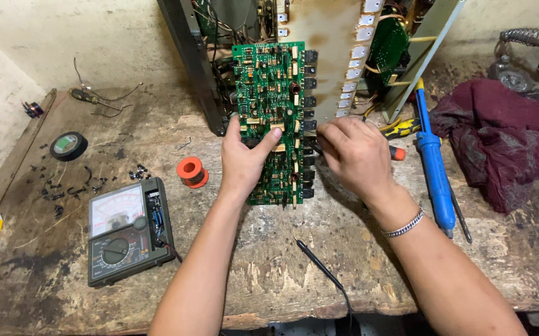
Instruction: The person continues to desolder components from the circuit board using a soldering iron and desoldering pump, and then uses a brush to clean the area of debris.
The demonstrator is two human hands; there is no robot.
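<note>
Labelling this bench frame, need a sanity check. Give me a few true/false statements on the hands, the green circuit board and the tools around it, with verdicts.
1. The left hand grips the long green circuit board at its left edge. True.
2. The right hand rests on the grey analogue multimeter. False: it is at the board's right edge; the meter lies apart, to the left.
3. A blue desoldering pump lies right of the right hand. True.
4. The small orange solder spool sits on top of the board. False: it stands on the worn wooden bench, left of the left hand.
5. A dark red cloth lies at the far right. True.
</note>
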